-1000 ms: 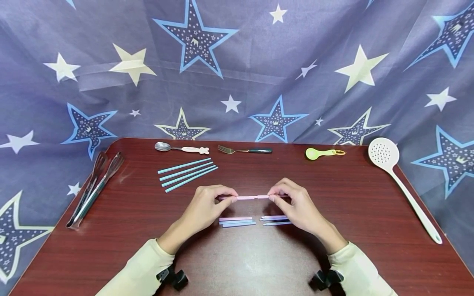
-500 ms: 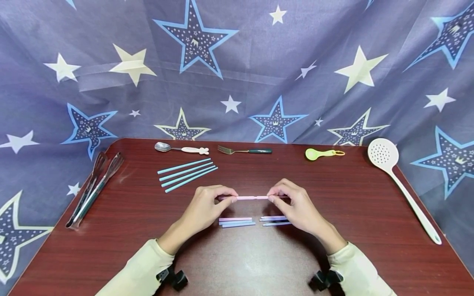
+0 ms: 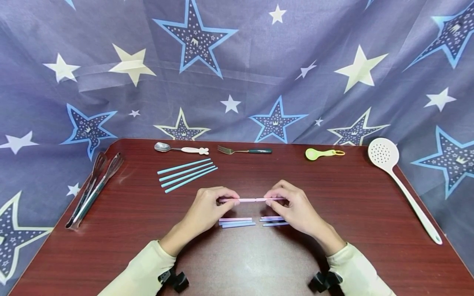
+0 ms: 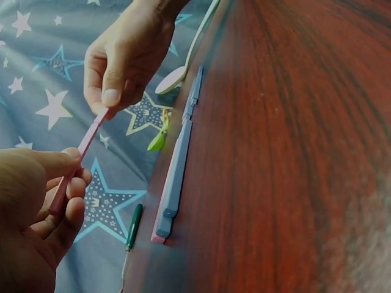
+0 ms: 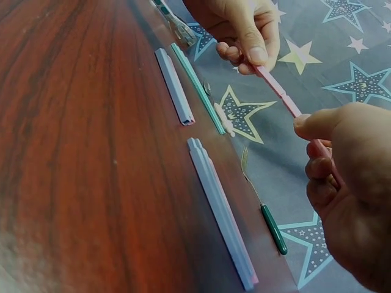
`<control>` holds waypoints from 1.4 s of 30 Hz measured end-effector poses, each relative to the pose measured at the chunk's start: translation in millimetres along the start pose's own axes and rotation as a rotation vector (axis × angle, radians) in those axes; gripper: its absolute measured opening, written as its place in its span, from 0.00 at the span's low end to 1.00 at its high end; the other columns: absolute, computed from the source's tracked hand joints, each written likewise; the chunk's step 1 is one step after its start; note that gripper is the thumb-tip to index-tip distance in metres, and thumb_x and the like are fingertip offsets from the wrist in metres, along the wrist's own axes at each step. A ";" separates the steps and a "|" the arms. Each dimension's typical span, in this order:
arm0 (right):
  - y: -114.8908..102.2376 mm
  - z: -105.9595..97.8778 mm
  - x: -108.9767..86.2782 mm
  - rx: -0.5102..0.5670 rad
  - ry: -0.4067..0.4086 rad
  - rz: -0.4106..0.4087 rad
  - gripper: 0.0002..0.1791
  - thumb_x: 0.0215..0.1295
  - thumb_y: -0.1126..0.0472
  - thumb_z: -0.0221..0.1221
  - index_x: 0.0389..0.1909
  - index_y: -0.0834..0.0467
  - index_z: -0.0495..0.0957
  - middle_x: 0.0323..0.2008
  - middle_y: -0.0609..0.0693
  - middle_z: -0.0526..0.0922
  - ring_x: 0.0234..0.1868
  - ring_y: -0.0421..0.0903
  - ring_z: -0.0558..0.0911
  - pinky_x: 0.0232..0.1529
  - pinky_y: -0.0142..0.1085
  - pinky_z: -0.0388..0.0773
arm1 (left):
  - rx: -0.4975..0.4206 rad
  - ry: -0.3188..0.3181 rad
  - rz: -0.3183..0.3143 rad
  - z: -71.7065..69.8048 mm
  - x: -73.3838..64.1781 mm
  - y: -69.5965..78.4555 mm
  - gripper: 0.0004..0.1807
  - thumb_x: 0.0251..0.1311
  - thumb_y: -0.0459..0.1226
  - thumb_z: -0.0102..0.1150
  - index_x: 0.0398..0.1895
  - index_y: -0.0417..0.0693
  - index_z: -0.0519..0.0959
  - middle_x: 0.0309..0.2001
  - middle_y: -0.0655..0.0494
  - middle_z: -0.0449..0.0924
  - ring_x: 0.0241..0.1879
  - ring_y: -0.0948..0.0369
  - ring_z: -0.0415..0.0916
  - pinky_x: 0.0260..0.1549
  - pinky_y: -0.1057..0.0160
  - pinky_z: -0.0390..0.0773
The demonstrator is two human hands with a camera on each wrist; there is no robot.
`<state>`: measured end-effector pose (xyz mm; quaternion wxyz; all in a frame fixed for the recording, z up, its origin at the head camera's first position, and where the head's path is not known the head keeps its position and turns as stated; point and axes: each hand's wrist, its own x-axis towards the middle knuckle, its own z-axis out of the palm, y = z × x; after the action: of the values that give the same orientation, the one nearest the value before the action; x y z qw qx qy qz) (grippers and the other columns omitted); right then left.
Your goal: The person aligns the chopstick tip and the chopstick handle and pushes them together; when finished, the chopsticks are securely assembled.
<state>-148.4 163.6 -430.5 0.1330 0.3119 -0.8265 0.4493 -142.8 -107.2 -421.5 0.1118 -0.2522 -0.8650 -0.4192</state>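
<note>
A slim pink rod, two sections meeting end to end at a seam, is held level above the table by both hands. My left hand pinches its left section between thumb and fingers. On the other side, my right hand pinches the right section a short way from the seam. In the right wrist view the pink rod shows a small step at the joint. Below the hands lie short pink and blue-purple rods in two groups, a left group and a right group, the latter partly behind the right hand.
Several light-blue sticks lie slanted at back left. Along the back edge are a spoon, a fork and a green measuring spoon. Metal tongs lie at the left edge, a white slotted skimmer at the right.
Both hands have come slightly nearer the body with the pink rod. The right hand has shifted a little left, its fingertips closer to the seam. The other things have stayed put.
</note>
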 end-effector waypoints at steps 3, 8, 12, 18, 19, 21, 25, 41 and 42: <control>-0.3 1.2 -0.5 -0.008 0.006 -0.007 0.08 0.61 0.70 0.70 0.37 0.54 0.87 0.34 0.43 0.83 0.35 0.37 0.80 0.36 0.29 0.77 | 0.004 -0.012 -0.013 1.6 -0.5 -0.2 0.02 0.61 0.38 0.73 0.35 0.56 0.90 0.34 0.66 0.88 0.31 0.72 0.78 0.33 0.69 0.80; -1.1 3.4 -0.6 -0.013 0.014 0.000 0.08 0.60 0.71 0.70 0.36 0.56 0.87 0.34 0.43 0.82 0.35 0.37 0.79 0.35 0.31 0.77 | 0.024 -0.007 -0.011 2.4 -0.9 -0.8 0.02 0.61 0.39 0.73 0.36 0.57 0.91 0.34 0.66 0.90 0.28 0.73 0.76 0.29 0.70 0.77; -2.8 5.0 -1.0 -0.009 0.009 0.017 0.06 0.61 0.70 0.70 0.35 0.56 0.86 0.34 0.43 0.82 0.35 0.37 0.79 0.36 0.31 0.77 | 0.033 0.002 0.015 2.3 -1.6 -0.5 0.02 0.60 0.38 0.74 0.36 0.56 0.91 0.33 0.65 0.90 0.27 0.74 0.76 0.29 0.72 0.76; -4.1 6.0 -2.1 -0.016 0.016 0.038 0.06 0.62 0.70 0.70 0.35 0.55 0.86 0.34 0.42 0.82 0.35 0.35 0.78 0.35 0.29 0.76 | 0.002 -0.004 0.057 3.1 -1.4 1.2 0.02 0.63 0.38 0.71 0.36 0.54 0.90 0.26 0.58 0.88 0.24 0.75 0.76 0.22 0.76 0.72; -4.1 6.4 -2.2 -0.017 0.021 0.034 0.07 0.62 0.70 0.69 0.35 0.55 0.86 0.34 0.42 0.82 0.35 0.35 0.78 0.34 0.28 0.75 | -0.008 -0.003 0.063 3.3 -1.5 1.3 0.02 0.63 0.37 0.71 0.36 0.54 0.90 0.25 0.58 0.87 0.23 0.75 0.76 0.21 0.76 0.71; -3.9 7.5 -2.3 -0.019 0.028 0.025 0.07 0.62 0.70 0.69 0.35 0.55 0.86 0.33 0.42 0.82 0.34 0.34 0.77 0.32 0.27 0.73 | -0.018 0.005 0.075 3.5 -1.7 1.2 0.02 0.64 0.37 0.70 0.36 0.54 0.90 0.23 0.59 0.86 0.22 0.76 0.75 0.19 0.77 0.70; -3.5 9.8 -2.1 -0.015 0.043 0.002 0.05 0.63 0.70 0.69 0.35 0.56 0.86 0.33 0.42 0.81 0.33 0.35 0.76 0.30 0.26 0.71 | -0.028 0.019 0.095 4.0 -2.4 0.1 0.02 0.64 0.36 0.70 0.35 0.53 0.90 0.21 0.63 0.85 0.21 0.78 0.74 0.18 0.78 0.69; -3.3 6.4 -5.0 0.021 0.000 -0.004 0.10 0.59 0.70 0.72 0.37 0.53 0.88 0.34 0.42 0.82 0.35 0.35 0.81 0.36 0.24 0.77 | 0.014 0.016 0.109 -0.8 -8.4 -1.3 0.03 0.60 0.37 0.73 0.37 0.55 0.91 0.31 0.63 0.90 0.27 0.77 0.79 0.28 0.75 0.78; -2.5 6.2 -5.2 0.018 0.000 -0.003 0.10 0.58 0.70 0.72 0.37 0.53 0.88 0.34 0.42 0.82 0.35 0.34 0.81 0.36 0.24 0.77 | 0.026 0.012 0.099 -2.4 -8.7 -1.1 0.03 0.60 0.37 0.74 0.37 0.55 0.91 0.32 0.64 0.90 0.27 0.77 0.79 0.29 0.74 0.79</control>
<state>-142.4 159.5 -434.9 0.1311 0.3143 -0.8220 0.4565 -136.0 -112.6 -424.3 0.1406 -0.2907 -0.8563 -0.4032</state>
